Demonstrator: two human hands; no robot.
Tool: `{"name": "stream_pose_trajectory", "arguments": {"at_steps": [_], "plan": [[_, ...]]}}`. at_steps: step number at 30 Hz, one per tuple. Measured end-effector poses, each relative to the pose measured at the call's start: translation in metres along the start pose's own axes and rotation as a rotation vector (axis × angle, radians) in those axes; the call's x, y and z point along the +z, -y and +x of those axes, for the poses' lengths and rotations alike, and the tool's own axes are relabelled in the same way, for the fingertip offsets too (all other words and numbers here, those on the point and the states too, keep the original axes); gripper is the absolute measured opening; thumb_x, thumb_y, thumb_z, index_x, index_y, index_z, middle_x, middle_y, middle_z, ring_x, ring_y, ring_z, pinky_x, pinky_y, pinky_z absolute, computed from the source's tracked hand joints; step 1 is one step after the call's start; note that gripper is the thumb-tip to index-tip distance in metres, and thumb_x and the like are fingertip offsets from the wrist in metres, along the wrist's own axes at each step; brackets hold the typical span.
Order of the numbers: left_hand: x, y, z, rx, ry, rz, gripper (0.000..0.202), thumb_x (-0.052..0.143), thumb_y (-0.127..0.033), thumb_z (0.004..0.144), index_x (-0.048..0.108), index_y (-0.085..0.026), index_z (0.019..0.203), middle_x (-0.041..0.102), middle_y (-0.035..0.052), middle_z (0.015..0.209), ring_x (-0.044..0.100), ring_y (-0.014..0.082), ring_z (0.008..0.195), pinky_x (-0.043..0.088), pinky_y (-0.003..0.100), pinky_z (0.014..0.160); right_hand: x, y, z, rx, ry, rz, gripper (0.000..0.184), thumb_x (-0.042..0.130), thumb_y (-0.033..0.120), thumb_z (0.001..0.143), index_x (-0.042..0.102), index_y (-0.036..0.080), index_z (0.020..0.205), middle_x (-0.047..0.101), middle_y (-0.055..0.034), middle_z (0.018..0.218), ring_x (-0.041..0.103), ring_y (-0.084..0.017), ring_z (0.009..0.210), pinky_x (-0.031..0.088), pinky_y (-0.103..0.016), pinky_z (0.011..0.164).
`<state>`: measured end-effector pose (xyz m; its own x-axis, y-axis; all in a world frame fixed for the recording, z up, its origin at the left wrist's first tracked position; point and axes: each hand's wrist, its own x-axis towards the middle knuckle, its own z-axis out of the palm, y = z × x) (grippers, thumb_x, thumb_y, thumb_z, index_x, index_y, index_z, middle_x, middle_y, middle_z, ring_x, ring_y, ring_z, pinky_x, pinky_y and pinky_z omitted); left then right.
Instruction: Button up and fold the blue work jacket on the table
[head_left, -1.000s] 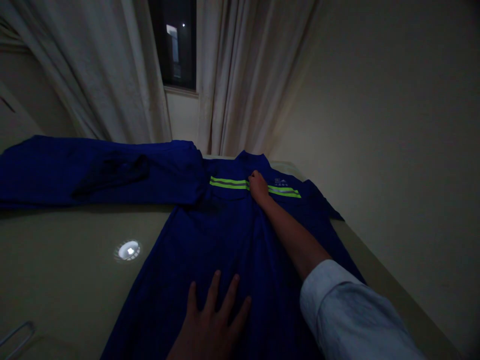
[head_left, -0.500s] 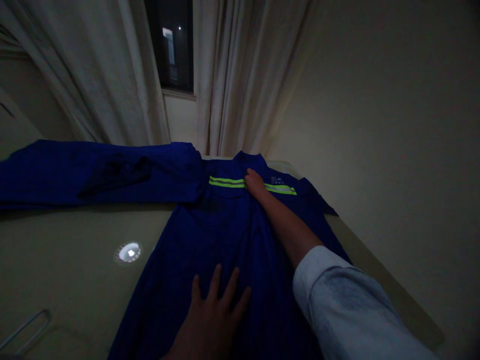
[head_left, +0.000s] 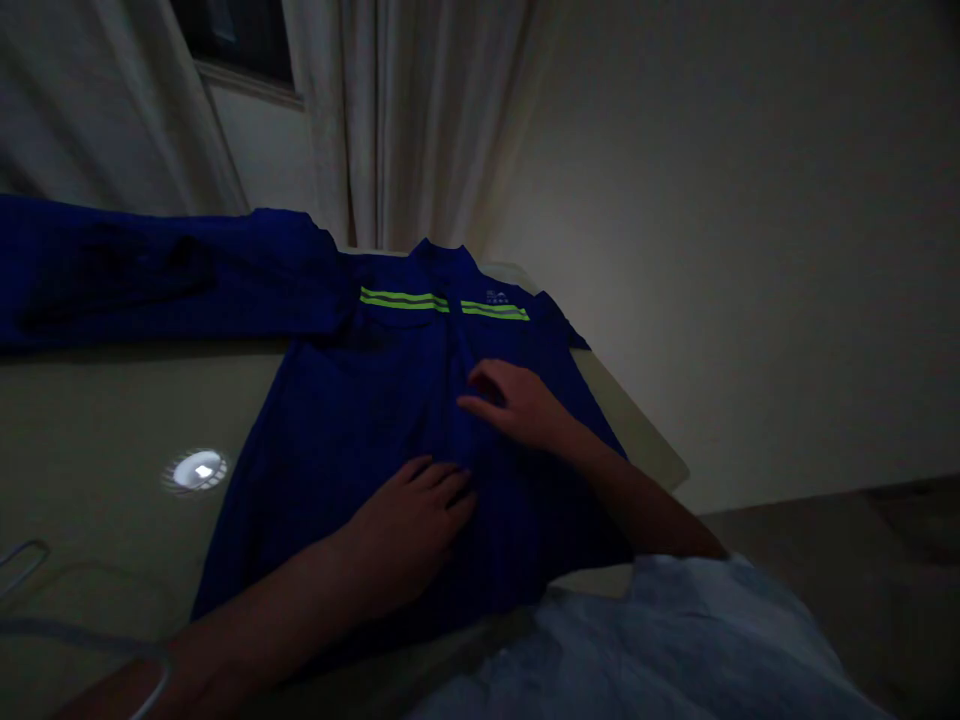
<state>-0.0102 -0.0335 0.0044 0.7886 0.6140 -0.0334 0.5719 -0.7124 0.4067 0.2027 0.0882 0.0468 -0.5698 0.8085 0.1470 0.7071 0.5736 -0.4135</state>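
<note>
A dark blue work jacket lies spread front up on the table, its collar at the far end and yellow-green reflective strips across the chest. One sleeve stretches out to the left. My left hand rests on the lower front near the middle opening, fingers slightly bent and a little apart. Just over the front on the other side of the opening, my right hand is open, with a gap between thumb and curled fingers. Nothing shows in either hand.
The table has a shiny surface that reflects a round lamp. At the lower left are thin pale looped wires, partly over my left forearm. Behind the table hang curtains beside a dark window; a wall borders the right.
My right hand has come back from the chest strip to the middle of the jacket and opened. My left hand has turned inward, its fingers less spread. The view has shifted right and down.
</note>
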Motion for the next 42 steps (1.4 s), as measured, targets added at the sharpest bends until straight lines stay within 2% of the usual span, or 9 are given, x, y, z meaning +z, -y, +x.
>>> {"name": "stream_pose_trajectory", "arguments": {"at_steps": [2, 5, 11, 14, 18, 25, 29, 35, 42], "plan": [[0.003, -0.008, 0.002, 0.109, 0.002, -0.067, 0.043, 0.066, -0.035, 0.096, 0.064, -0.026, 0.138, 0.063, 0.0087, 0.145, 0.057, 0.0275, 0.131, 0.042, 0.045, 0.112, -0.006, 0.027, -0.068, 0.079, 0.055, 0.022, 0.032, 0.077, 0.054, 0.089, 0.067, 0.026, 0.1, 0.069, -0.0011, 0.087, 0.064, -0.018, 0.076, 0.049, -0.029, 0.069], [0.008, -0.018, 0.005, 0.215, 0.012, -0.126, 0.037, 0.072, -0.04, 0.094, 0.07, -0.03, 0.129, 0.068, 0.0062, 0.13, 0.061, 0.0262, 0.123, 0.045, 0.041, 0.106, 0.006, 0.048, -0.148, 0.2, 0.02, 0.08, 0.038, 0.089, 0.051, 0.077, 0.067, 0.031, 0.101, 0.069, -0.001, 0.083, 0.064, -0.02, 0.071, 0.05, -0.032, 0.061], [0.026, -0.015, 0.006, 0.257, -0.04, -0.153, 0.041, 0.071, -0.033, 0.094, 0.067, -0.03, 0.135, 0.056, 0.0077, 0.152, 0.049, 0.0288, 0.143, 0.033, 0.05, 0.121, 0.059, 0.057, -0.219, 0.43, -0.427, 0.257, 0.045, 0.081, 0.027, 0.082, 0.062, 0.035, 0.123, 0.065, -0.0075, 0.112, 0.07, -0.022, 0.081, 0.064, -0.038, 0.065], [0.031, -0.011, 0.006, 0.275, -0.033, -0.196, 0.042, 0.068, -0.03, 0.096, 0.064, -0.031, 0.137, 0.056, 0.006, 0.153, 0.049, 0.0263, 0.144, 0.027, 0.051, 0.125, 0.077, 0.064, -0.229, 0.481, -0.565, 0.363, 0.042, 0.079, 0.025, 0.085, 0.064, 0.036, 0.122, 0.061, -0.0095, 0.126, 0.071, -0.021, 0.084, 0.068, -0.039, 0.069], [0.033, -0.009, 0.007, 0.25, -0.031, -0.246, 0.031, 0.068, -0.029, 0.095, 0.069, -0.03, 0.125, 0.066, 0.0038, 0.135, 0.058, 0.0232, 0.132, 0.024, 0.051, 0.126, 0.089, 0.072, -0.235, 0.302, -0.485, 0.33, 0.028, 0.077, 0.02, 0.089, 0.072, 0.036, 0.112, 0.063, -0.009, 0.133, 0.075, -0.023, 0.09, 0.069, -0.043, 0.08], [0.029, -0.01, 0.007, 0.249, 0.008, -0.229, 0.02, 0.065, -0.034, 0.099, 0.071, -0.029, 0.118, 0.069, 0.0017, 0.123, 0.06, 0.023, 0.125, 0.026, 0.052, 0.124, 0.094, 0.072, -0.237, 0.085, -0.406, 0.218, 0.055, 0.065, 0.011, 0.093, 0.066, 0.043, 0.138, 0.073, -0.0068, 0.107, 0.075, -0.024, 0.094, 0.068, -0.039, 0.076], [0.029, -0.009, 0.007, 0.289, -0.01, -0.214, 0.017, 0.064, -0.033, 0.1, 0.072, -0.03, 0.115, 0.071, -0.0002, 0.119, 0.061, 0.0223, 0.122, 0.028, 0.051, 0.123, 0.092, 0.069, -0.24, -0.006, -0.361, 0.082, 0.051, 0.064, 0.012, 0.094, 0.067, 0.037, 0.138, 0.075, -0.0074, 0.102, 0.074, -0.023, 0.086, 0.066, -0.039, 0.072], [0.038, -0.006, 0.009, 0.353, -0.086, -0.168, 0.008, 0.065, -0.033, 0.098, 0.071, -0.027, 0.101, 0.071, -0.0007, 0.102, 0.064, 0.0223, 0.108, 0.031, 0.05, 0.12, 0.088, 0.063, -0.244, -0.179, -0.322, -0.054, 0.027, 0.062, 0.007, 0.095, 0.072, 0.015, 0.119, 0.075, -0.0101, 0.098, 0.07, -0.02, 0.085, 0.059, -0.035, 0.074], [0.042, -0.005, 0.009, 0.347, -0.096, -0.159, 0.008, 0.066, -0.033, 0.098, 0.065, -0.026, 0.093, 0.07, -0.0023, 0.099, 0.064, 0.022, 0.108, 0.03, 0.05, 0.12, 0.081, 0.062, -0.237, -0.286, -0.28, -0.093, 0.025, 0.062, 0.002, 0.095, 0.069, 0.011, 0.117, 0.073, -0.0082, 0.091, 0.068, -0.019, 0.08, 0.055, -0.032, 0.07]]}}
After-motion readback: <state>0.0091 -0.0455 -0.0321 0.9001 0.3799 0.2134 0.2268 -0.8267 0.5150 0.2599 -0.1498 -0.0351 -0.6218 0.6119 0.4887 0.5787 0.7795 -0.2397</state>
